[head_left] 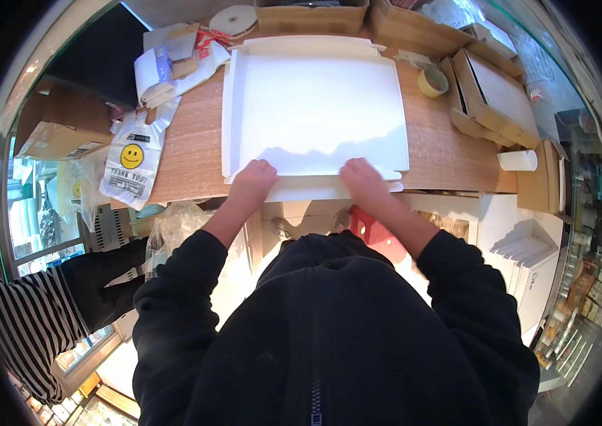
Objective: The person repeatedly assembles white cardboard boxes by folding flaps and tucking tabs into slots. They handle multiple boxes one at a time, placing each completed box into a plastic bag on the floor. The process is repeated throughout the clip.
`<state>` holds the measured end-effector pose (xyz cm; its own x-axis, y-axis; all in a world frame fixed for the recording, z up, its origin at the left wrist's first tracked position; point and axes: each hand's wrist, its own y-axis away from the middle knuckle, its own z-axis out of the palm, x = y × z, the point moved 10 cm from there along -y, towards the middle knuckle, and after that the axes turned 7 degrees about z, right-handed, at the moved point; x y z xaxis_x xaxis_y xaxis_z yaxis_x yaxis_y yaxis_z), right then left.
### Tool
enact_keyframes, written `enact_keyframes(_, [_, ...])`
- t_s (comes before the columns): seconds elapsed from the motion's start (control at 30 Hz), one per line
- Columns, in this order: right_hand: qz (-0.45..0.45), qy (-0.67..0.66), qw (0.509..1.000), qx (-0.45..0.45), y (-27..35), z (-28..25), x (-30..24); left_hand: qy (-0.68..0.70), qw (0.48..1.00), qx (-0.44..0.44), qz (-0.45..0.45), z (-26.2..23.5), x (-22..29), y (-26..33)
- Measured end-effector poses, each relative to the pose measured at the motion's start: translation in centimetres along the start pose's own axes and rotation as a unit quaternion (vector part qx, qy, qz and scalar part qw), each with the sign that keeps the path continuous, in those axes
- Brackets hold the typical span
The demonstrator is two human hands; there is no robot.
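A large white cardboard tray or box blank [322, 99] lies flat on the wooden table, its side edges raised in low folds. Along its near side runs a narrow front flap [308, 190], which hangs slightly over the table's edge. My left hand [252, 181] is closed on this near edge, left of the middle, fingers curled over the fold. My right hand [366, 181] grips the same edge farther right, its fingers likewise bent. Both thumbs are largely hidden. A shadow falls across the near part of the white surface.
Left of the cardboard lie a white plastic bag with a yellow smiley [132, 156] and a small white-and-purple pack [155, 74]. On the right are a tape roll [432, 82], open cardboard boxes [492, 92] and a white cup [518, 160]. A person in a striped top [31, 312] is at left.
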<state>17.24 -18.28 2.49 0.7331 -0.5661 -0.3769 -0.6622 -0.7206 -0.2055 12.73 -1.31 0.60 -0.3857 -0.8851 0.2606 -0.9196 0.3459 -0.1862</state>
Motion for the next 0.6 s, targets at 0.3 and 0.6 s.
enact_keyframes(0.3, [0.183,0.128,0.969,-0.106,-2.8,0.6,7.9,-0.047,0.978,-0.147,-0.141,1.6,-1.7,-5.5])
enact_keyframes(0.6, [0.225,0.006,0.969,-0.104,-4.5,4.6,1.5,0.077,0.978,-0.105,-0.163,4.5,0.8,-5.7])
